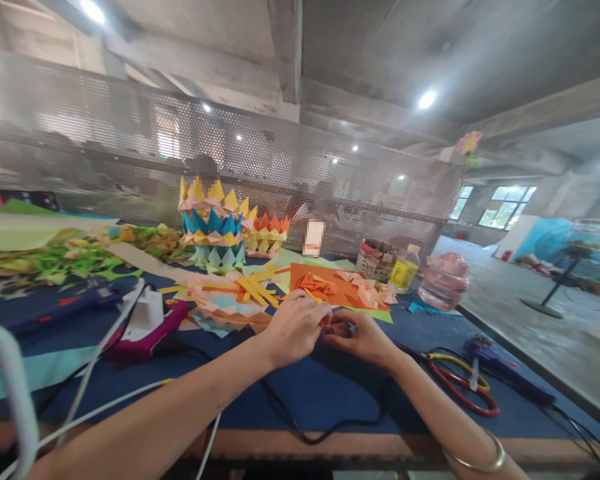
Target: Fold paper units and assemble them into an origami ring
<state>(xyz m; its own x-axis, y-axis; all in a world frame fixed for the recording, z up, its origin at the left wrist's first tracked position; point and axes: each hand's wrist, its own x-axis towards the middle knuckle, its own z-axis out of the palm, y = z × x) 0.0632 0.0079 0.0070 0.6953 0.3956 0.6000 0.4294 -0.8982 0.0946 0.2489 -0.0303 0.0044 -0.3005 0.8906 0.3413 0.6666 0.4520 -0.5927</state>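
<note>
My left hand [299, 328] and my right hand [361, 339] meet above the front middle of the blue table, fingertips pinched close together. Whatever lies between the fingers is too small and too covered to make out. Just beyond them is an orange paper sheet [347, 293] bearing folded orange paper pieces [316, 285] and pale pink ones [363, 288]. Yellow paper strips [255, 291] lie left of my left hand, over a ring of pink folded paper [205, 300]. Behind stand folded-paper crowns, one blue, pink and yellow [214, 230], another orange-tipped [270, 233].
Scissors [467, 387] and a blue glue gun [510, 373] lie at right, another glue gun [75, 308] at left. A magenta power strip [153, 333] trails cables. A yellow-labelled bottle [405, 270], a pink jug [445, 283] and a woven basket [377, 259] stand near a mesh partition [260, 153].
</note>
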